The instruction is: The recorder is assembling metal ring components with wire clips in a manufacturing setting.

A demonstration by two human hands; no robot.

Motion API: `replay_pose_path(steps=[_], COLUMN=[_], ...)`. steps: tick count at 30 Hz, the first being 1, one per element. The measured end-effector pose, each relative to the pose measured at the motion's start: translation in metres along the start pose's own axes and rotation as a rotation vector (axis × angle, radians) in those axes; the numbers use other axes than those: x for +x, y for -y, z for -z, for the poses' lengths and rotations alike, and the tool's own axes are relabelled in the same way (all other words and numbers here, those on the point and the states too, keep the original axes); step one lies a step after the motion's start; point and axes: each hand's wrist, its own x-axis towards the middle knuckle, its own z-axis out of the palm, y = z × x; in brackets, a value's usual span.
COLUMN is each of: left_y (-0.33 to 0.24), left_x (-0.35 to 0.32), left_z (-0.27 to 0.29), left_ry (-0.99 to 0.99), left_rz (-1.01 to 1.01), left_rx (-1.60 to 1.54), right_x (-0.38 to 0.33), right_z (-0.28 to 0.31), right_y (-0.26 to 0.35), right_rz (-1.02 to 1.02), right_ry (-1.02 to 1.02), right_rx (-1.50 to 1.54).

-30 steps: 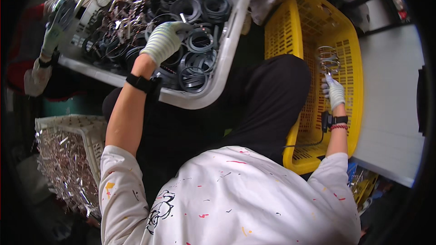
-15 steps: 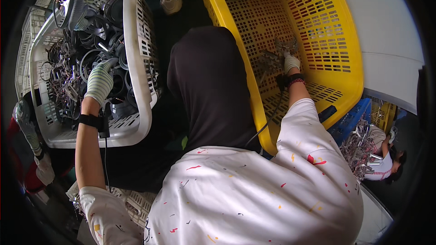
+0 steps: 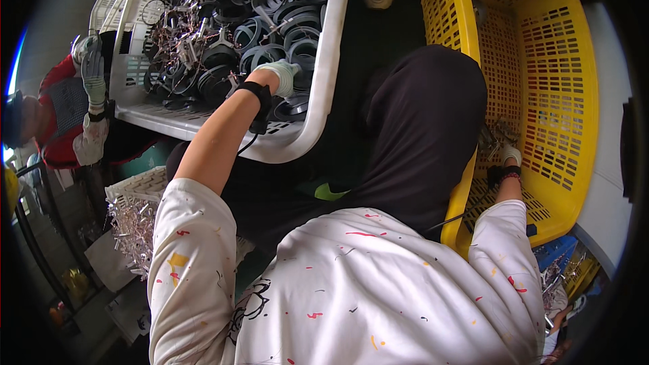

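A worker in a paint-flecked white shirt is leaning between two crates, both arms outstretched. The gloved left hand (image 3: 282, 76) is reaching into a white plastic crate (image 3: 318, 105) heaped with black rings (image 3: 270, 23) and tangled metal clips (image 3: 182, 40); its fingers are curling down onto the rings near the crate's near wall, though whether that grip is closing on one cannot be told from here. The gloved right hand (image 3: 508, 155) is resting inside a yellow perforated crate (image 3: 574, 94), its grip closing around a small cluster of metal wire pieces (image 3: 495, 134) against the crate's inner wall. At far left, another person's gloved hand (image 3: 92, 74) is lying beside the white crate's rim. A white basket of metal parts (image 3: 132, 220) is sitting below it.
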Motion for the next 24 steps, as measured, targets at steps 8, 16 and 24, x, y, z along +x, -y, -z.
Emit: replay_pose_path(steps=[8,16,24], left_y=[0.032,0.108,0.110], left_x=[-0.010,-0.085,-0.162], left_z=[-0.010,0.016,0.000], left_ry=[0.195,-0.379,-0.598], left_rz=[-0.174,-0.121,-0.276], left_rx=[0.151,-0.645,-1.257], right_x=[-0.056,-0.316,-0.605], right_z=[0.086,0.198,0.054], right_y=[0.049,0.184,0.246], right_rz=[0.518,1.438,2.139], right_ry=[-0.376,-0.005,0.386], right_rx=[0.070,0.571,-0.131])
